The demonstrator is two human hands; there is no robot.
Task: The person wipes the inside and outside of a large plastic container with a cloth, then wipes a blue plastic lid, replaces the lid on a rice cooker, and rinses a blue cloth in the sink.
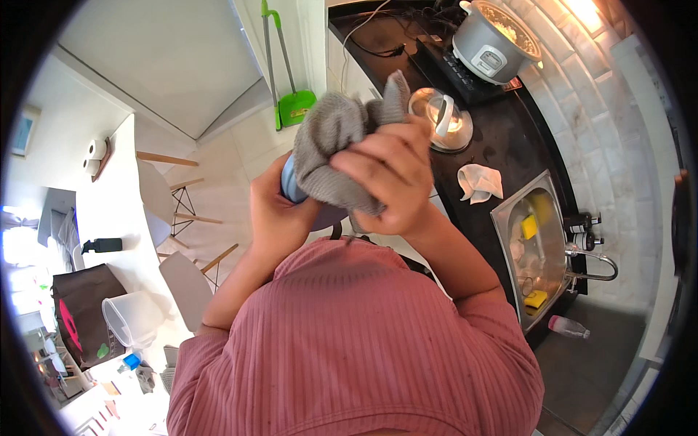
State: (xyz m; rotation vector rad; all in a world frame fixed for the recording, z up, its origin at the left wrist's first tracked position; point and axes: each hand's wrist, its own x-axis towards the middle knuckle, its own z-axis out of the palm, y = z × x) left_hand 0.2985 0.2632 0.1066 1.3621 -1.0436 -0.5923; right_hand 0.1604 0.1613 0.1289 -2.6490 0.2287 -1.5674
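Observation:
A light blue round item (293, 179), perhaps a bowl or cup, is in the grip of my left hand (278, 210). Most of it lies hidden under a grey cloth (332, 141). My right hand (390, 174) clutches that cloth and presses it against the blue item, with one end sticking up past the knuckles. Both hands are in front of my chest, above the floor beside the counter. The right hand is slightly blurred.
Along the dark counter (480, 131) stand a rice cooker (482, 57) with food inside, a glass lid (461, 133), a white cloth (480, 182) and a steel sink (504, 240) holding yellow sponges (529, 226). White chairs (185, 283) and a white table (117, 196) are at left; a green dustpan (297, 107) is beyond.

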